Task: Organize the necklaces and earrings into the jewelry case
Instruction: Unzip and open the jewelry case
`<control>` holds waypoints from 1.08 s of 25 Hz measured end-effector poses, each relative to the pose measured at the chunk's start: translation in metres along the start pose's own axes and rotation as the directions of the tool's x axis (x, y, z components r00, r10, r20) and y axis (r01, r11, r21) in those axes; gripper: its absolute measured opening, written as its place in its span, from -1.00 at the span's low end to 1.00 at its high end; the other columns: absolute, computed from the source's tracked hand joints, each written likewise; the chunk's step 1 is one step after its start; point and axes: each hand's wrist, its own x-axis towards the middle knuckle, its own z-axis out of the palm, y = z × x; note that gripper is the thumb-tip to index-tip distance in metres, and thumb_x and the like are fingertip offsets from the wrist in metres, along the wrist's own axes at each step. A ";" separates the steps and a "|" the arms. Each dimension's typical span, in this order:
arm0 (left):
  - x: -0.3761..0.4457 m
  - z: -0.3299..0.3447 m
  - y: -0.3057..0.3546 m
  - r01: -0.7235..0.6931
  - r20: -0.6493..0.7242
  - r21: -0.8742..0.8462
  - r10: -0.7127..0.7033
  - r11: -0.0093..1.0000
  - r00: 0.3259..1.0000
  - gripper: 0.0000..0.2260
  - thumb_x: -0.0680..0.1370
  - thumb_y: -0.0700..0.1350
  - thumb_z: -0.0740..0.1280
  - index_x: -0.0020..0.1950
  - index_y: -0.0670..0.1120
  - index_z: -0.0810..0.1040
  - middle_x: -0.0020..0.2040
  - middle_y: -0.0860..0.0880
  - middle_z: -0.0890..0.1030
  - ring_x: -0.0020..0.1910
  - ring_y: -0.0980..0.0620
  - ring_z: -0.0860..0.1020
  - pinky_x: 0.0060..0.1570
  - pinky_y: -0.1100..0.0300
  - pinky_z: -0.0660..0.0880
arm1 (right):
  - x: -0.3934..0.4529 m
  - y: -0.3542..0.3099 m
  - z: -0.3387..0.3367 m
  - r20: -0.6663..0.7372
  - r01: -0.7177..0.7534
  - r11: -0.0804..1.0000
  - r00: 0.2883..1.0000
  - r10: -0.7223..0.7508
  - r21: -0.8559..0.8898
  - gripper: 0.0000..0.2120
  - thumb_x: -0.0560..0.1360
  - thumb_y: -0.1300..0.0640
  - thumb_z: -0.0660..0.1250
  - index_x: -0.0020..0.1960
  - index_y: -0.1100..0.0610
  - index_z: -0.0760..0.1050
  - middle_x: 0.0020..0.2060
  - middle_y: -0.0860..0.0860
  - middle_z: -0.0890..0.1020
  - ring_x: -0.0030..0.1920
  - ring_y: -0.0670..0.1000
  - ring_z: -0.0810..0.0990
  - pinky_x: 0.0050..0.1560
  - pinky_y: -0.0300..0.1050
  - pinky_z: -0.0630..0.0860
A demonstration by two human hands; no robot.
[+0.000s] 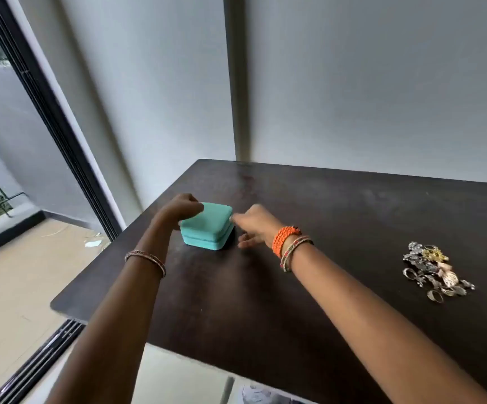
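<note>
One camera sits on the person's head. It looks forward and down at the dark brown wooden worktop [323, 228], close up.

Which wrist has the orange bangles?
The right wrist: thick orange bangles sit there beside a thin beaded one. The left wrist carries only a thin bangle, no orange.

— What is sitting on the dark counter [338, 228]?
— A closed teal jewelry case [207, 228] toward the far left, and a jewelry pile [436, 271] lying well apart at the right.
— And the hands?
— The left hand [182, 207] is gripping the case's left side; the right hand [255, 225] is touching its right edge, fingers blurred.
</note>
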 end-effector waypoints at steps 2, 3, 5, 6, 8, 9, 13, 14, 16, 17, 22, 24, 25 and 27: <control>-0.012 0.009 0.003 -0.040 -0.002 -0.081 0.040 0.996 0.999 -0.85 0.53 -0.25 0.25 0.09 -0.19 0.50 -0.16 -0.14 0.44 -0.25 -0.04 0.43 -0.31 0.10 0.48 | -0.012 0.008 0.008 -0.131 0.077 0.991 0.987 -0.091 -0.107 -0.82 0.44 0.09 0.36 -0.20 0.21 0.49 -0.26 0.16 0.62 -0.25 0.10 0.63 -0.07 -0.01 0.62; -0.016 0.017 0.005 -0.062 -0.008 -0.101 0.061 0.993 0.998 -0.86 0.51 -0.28 0.27 0.05 -0.20 0.52 -0.22 -0.13 0.43 -0.30 -0.02 0.40 -0.31 0.11 0.48 | -0.014 0.013 0.008 -0.210 0.123 0.982 0.966 -0.152 -0.144 -0.82 0.42 0.09 0.37 -0.26 0.19 0.52 -0.29 0.15 0.64 -0.25 0.09 0.62 -0.13 -0.07 0.58; -0.025 0.036 0.014 -0.117 -0.039 -0.143 0.112 0.983 0.993 -0.84 0.48 -0.31 0.28 0.01 -0.17 0.56 -0.22 -0.13 0.46 -0.32 -0.01 0.41 -0.30 0.16 0.47 | -0.028 0.017 -0.002 -0.357 0.193 0.976 0.909 -0.216 -0.100 -0.78 0.40 0.13 0.39 -0.40 0.16 0.54 -0.42 0.04 0.58 -0.33 0.02 0.55 -0.26 -0.14 0.49; -0.031 0.044 0.021 -0.134 -0.037 -0.238 0.128 0.962 0.991 -0.84 0.48 -0.32 0.28 0.00 -0.14 0.56 -0.21 -0.13 0.47 -0.32 0.01 0.42 -0.31 0.18 0.45 | -0.036 0.018 -0.015 -0.424 0.232 0.971 0.876 -0.231 -0.049 -0.81 0.39 0.14 0.40 -0.38 0.14 0.57 -0.42 0.01 0.58 -0.33 -0.02 0.55 -0.26 -0.16 0.47; -0.041 0.059 0.032 -0.102 0.057 -0.507 0.151 0.856 0.987 -0.84 0.49 -0.34 0.29 -0.03 -0.10 0.53 -0.18 -0.09 0.49 -0.26 0.02 0.46 -0.28 0.18 0.46 | -0.048 0.025 -0.046 -0.550 0.336 0.938 0.800 -0.240 0.080 -0.95 0.38 0.14 0.42 -0.24 0.09 0.65 -0.28 0.00 0.67 -0.22 0.00 0.63 -0.14 -0.13 0.56; -0.048 0.068 0.039 -0.073 0.106 -0.604 0.170 0.793 0.980 -0.83 0.50 -0.34 0.30 -0.03 -0.09 0.52 -0.15 -0.08 0.52 -0.23 0.02 0.49 -0.26 0.17 0.49 | -0.051 0.034 -0.062 -0.592 0.381 0.918 0.768 -0.245 0.115 -0.97 0.37 0.12 0.42 -0.21 0.04 0.64 -0.23 0.00 0.69 -0.18 0.02 0.65 -0.09 -0.07 0.59; -0.052 0.103 0.050 -0.156 0.061 -0.676 0.266 0.720 0.962 -0.75 0.48 -0.33 0.36 0.13 -0.16 0.50 -0.09 -0.09 0.57 -0.24 0.04 0.56 -0.37 0.27 0.55 | -0.054 0.073 -0.100 -0.584 0.354 0.873 0.805 -0.102 0.336 -0.77 0.42 0.17 0.43 0.08 0.14 0.59 -0.08 0.06 0.66 -0.10 0.01 0.61 -0.17 -0.06 0.56; -0.051 0.113 0.050 -0.173 0.050 -0.682 0.281 0.710 0.959 -0.73 0.48 -0.33 0.36 0.16 -0.18 0.49 -0.09 -0.10 0.58 -0.24 0.05 0.56 -0.40 0.30 0.55 | -0.054 0.082 -0.104 -0.560 0.330 0.846 0.827 -0.047 0.417 -0.73 0.45 0.21 0.40 0.14 0.20 0.57 -0.07 0.09 0.64 -0.11 0.01 0.60 -0.20 -0.10 0.53; -0.048 0.130 0.049 -0.208 0.047 -0.681 0.325 0.702 0.944 -0.70 0.49 -0.34 0.35 0.20 -0.21 0.47 -0.12 -0.09 0.58 -0.26 0.07 0.54 -0.44 0.34 0.52 | -0.056 0.094 -0.108 -0.507 0.287 0.808 0.862 0.017 0.514 -0.74 0.48 0.24 0.37 0.16 0.22 0.56 -0.09 0.10 0.64 -0.12 0.02 0.59 -0.17 -0.10 0.53; -0.046 0.136 0.048 -0.216 0.046 -0.673 0.331 0.707 0.943 -0.71 0.50 -0.33 0.34 0.21 -0.21 0.46 -0.15 -0.06 0.58 -0.27 0.09 0.53 -0.46 0.36 0.50 | -0.055 0.098 -0.110 -0.484 0.263 0.809 0.874 0.031 0.526 -0.76 0.49 0.24 0.35 0.15 0.21 0.57 -0.10 0.10 0.65 -0.13 0.02 0.59 -0.15 -0.08 0.53; -0.026 0.162 0.027 -0.271 -0.060 -0.514 0.280 0.814 0.958 -0.70 0.57 -0.23 0.22 0.31 -0.20 0.43 0.00 -0.06 0.57 -0.26 0.04 0.52 -0.34 0.20 0.51 | -0.046 0.098 -0.108 -0.552 0.223 0.933 0.833 -0.033 0.282 -0.74 0.51 0.15 0.33 0.14 0.25 0.57 -0.07 0.06 0.63 -0.09 -0.05 0.56 -0.12 -0.18 0.53; -0.015 0.163 0.019 -0.389 -0.095 -0.276 0.378 0.879 0.921 -0.57 0.53 -0.31 0.18 0.41 -0.14 0.36 0.25 -0.06 0.51 -0.02 -0.06 0.59 -0.18 0.09 0.58 | -0.046 0.102 -0.099 -0.532 0.258 0.965 0.825 -0.191 0.054 -0.54 0.48 0.00 0.37 0.32 0.15 0.44 0.18 -0.01 0.51 0.18 -0.07 0.46 0.22 -0.12 0.43; -0.012 0.162 0.020 -0.439 -0.067 -0.202 0.435 0.875 0.898 -0.49 0.50 -0.35 0.17 0.45 -0.10 0.32 0.29 -0.01 0.49 0.09 -0.06 0.57 -0.16 0.10 0.58 | -0.047 0.105 -0.095 -0.481 0.241 0.967 0.841 -0.247 -0.076 -0.40 0.45 -0.08 0.37 0.41 0.10 0.33 0.24 -0.06 0.41 0.28 -0.07 0.36 0.34 -0.09 0.33; -0.006 0.156 0.023 -0.450 0.050 -0.234 0.473 0.862 0.880 -0.40 0.48 -0.42 0.11 0.48 -0.02 0.27 0.23 0.06 0.50 0.08 -0.03 0.57 -0.35 0.20 0.55 | -0.047 0.106 -0.093 -0.446 0.213 0.955 0.849 -0.285 -0.205 -0.31 0.38 -0.17 0.37 0.42 0.02 0.26 0.27 -0.04 0.37 0.32 -0.03 0.33 0.36 -0.03 0.31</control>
